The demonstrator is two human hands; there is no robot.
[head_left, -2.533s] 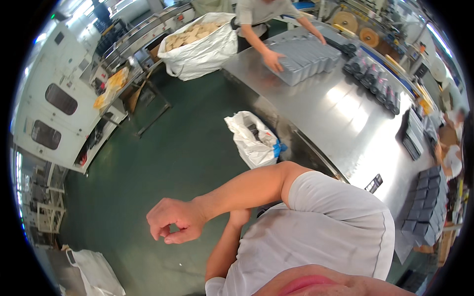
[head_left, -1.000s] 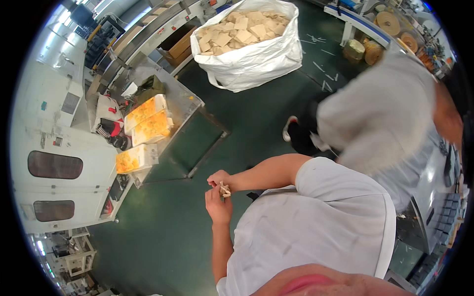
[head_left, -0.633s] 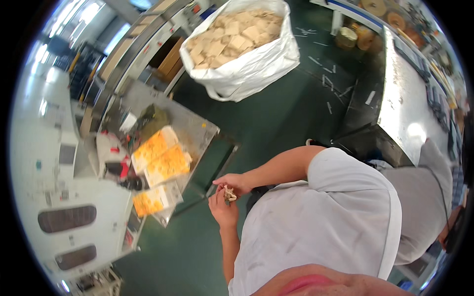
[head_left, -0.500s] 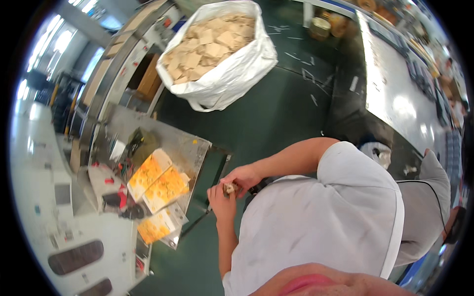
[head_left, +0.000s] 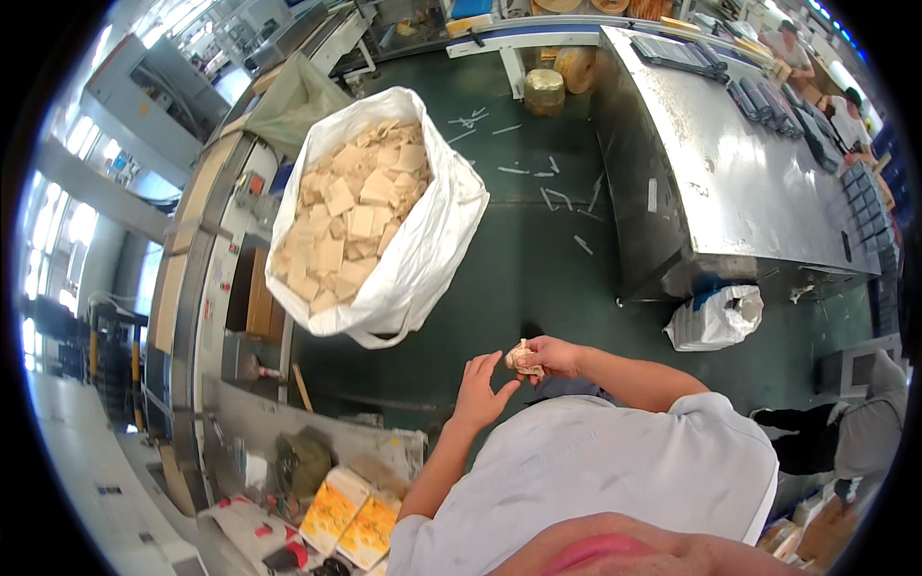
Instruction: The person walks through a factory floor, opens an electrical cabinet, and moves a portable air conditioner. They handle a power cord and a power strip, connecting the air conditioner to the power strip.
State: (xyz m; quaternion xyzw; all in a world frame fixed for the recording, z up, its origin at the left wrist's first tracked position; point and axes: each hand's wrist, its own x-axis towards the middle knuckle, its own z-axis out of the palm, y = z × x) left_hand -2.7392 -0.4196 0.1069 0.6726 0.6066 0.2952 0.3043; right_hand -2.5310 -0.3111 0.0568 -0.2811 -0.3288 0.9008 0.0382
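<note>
In front of my waist, my right hand (head_left: 555, 357) is closed round a crumpled, pale beige wad (head_left: 523, 359); whether it is cloth or paper I cannot tell. My left hand (head_left: 480, 392) is just to its left with thumb and fingers apart, holding nothing. Its fingertips come close to the wad; whether they touch it is unclear. Beyond both hands stands a large white woven sack (head_left: 447, 216), gaping at the top. Many tan cardboard scraps (head_left: 355, 216) fill it.
A metal-topped table (head_left: 749, 163) stands at the right, a white bag (head_left: 715, 320) by its near end. Along the left runs a conveyor (head_left: 206, 240). Yellow-and-white printed sheets (head_left: 331, 509) lie on a metal surface at lower left. Strips litter the green floor (head_left: 519, 259). Another person (head_left: 869, 427) is at right.
My view has turned, so the sack and table now appear lower and the printed sheets nearer the bottom edge. My hands have parted: the left has come off the wad, which stays in the right.
</note>
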